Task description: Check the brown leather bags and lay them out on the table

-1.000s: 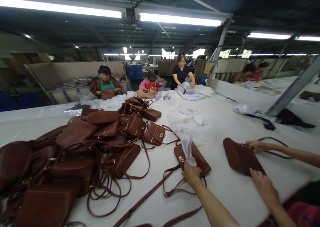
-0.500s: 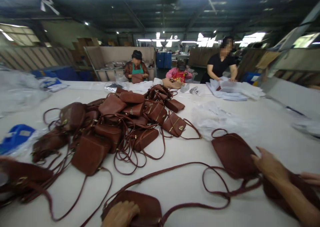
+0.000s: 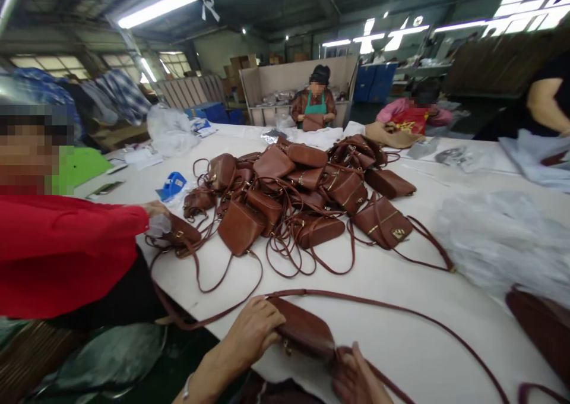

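Left hand: the left hand [image 3: 253,333] curls its fingers over the near end of a brown shoulder bag [image 3: 303,331] and grips it at the tabletop's near edge.
Right hand: the right hand [image 3: 356,380] presses on the bag's other end where the strap gathers — whether the fingers close round anything cannot be told, since the hand is cut off at the bottom of the view.
Bag: it lies flat on the white table [image 3: 401,333], right at the near edge, between the two hands.
Strap: the long strap [image 3: 401,306] runs from the bag across the tabletop toward the right edge.
Heap: a pile of brown bags [image 3: 303,196] with tangled straps sits at the middle of the table, well apart from the held one.
Neighbour: a person in a red sleeve [image 3: 66,249] at the left edge has a hand [image 3: 155,209] on another bag [image 3: 182,233].
Far edge: a person in a green apron [image 3: 314,102] — holding a bag.
Right side: crumpled clear plastic [image 3: 499,243] lies near the right edge.
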Demonstrator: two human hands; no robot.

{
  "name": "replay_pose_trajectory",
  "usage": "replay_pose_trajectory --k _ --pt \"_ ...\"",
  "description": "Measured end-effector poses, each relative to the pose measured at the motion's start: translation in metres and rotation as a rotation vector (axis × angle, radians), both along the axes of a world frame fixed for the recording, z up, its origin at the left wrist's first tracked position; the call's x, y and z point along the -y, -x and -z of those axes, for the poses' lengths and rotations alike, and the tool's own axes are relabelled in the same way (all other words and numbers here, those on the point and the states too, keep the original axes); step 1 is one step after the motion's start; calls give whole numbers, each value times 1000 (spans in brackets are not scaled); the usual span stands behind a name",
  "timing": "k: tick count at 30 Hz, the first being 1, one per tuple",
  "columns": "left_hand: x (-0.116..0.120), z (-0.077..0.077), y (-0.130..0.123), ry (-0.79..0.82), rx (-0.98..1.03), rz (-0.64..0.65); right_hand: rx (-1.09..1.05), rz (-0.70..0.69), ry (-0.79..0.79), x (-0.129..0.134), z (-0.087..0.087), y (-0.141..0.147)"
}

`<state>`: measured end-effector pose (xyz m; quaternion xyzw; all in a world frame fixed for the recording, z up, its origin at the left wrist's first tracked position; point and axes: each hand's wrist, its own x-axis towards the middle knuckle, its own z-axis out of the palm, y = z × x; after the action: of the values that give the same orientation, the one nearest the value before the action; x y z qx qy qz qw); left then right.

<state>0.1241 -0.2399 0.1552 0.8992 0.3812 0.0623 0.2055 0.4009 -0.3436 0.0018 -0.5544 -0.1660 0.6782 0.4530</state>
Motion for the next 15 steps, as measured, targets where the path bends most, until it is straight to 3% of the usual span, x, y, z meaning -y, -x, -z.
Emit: replay_pose_trajectory --k 4,6,8,11,15 --pt "-6 5 5 109 183 -53 -119 299 -38 -45 -39 -7" --pt "-16 13 11 55 192 -225 -65 239 -43 -57 -58 -10" --pt "-28 23 20 26 69 -421 48 132 -33 -61 -68 -9" --pt "-43 38 35 241 -113 -501 169 54 -6 -59 -61 0" --pt "-43 51 48 435 -37 -479 341 89 -55 -63 -37 12"
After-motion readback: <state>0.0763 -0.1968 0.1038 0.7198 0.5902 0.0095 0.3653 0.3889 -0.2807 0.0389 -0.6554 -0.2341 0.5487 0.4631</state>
